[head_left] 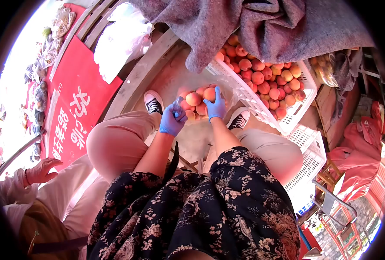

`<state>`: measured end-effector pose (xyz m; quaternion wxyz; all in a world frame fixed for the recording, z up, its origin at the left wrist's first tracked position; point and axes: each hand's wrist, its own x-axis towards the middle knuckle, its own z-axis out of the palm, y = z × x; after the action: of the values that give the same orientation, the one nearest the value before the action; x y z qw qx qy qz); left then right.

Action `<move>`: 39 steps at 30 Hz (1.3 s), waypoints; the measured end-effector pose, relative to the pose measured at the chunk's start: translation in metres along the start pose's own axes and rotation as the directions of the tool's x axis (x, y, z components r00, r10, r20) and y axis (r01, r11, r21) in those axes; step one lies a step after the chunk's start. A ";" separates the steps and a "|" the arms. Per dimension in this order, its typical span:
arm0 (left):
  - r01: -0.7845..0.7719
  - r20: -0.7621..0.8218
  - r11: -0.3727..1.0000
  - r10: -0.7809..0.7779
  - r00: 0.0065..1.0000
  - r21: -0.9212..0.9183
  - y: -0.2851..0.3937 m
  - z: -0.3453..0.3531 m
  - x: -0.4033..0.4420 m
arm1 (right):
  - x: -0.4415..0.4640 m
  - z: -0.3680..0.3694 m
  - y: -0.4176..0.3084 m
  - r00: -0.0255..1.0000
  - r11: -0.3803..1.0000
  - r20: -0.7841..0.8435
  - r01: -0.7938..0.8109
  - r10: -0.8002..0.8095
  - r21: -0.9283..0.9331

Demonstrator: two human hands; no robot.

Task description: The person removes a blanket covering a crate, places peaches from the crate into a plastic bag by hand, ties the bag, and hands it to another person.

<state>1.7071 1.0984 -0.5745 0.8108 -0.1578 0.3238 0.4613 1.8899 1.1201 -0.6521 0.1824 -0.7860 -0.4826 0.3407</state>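
Between my shoes, a clear plastic bag holds several peaches. My left hand, in a blue glove, is closed at the bag's near left side, with its fingers curled on what looks like the thin film. The exact grip is hard to see. On the right side, my right hand, also blue-gloved, has its thumb and fingers around a peach at the top of the pile. To the right, a white plastic crate is full of loose red and orange peaches.
A grey blanket hangs over the crate's far side. White crates stand by my right knee. At left are a wooden rail, white plastic bags and a red banner. Another person's hand is at lower left.
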 end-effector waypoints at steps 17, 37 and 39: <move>-0.082 -0.025 0.995 0.081 0.996 -0.061 0.020 0.007 0.008 | 0.024 -0.056 -0.005 0.961 0.977 -0.195 0.208 -0.196 0.044; 0.067 -0.159 0.950 -0.019 0.987 0.304 0.013 0.015 -0.038 | 0.004 -0.106 -0.013 0.896 0.681 0.391 -0.154 -0.209 0.716; -0.059 -0.129 0.927 0.115 0.985 0.370 0.009 0.025 -0.060 | -0.012 -0.119 -0.036 0.918 0.679 0.319 -0.079 -0.235 0.729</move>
<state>1.6872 1.0781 -0.5153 0.7782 -0.0238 0.4702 0.4157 1.9483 1.1317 -0.5416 0.3956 -0.5424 -0.3664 0.6443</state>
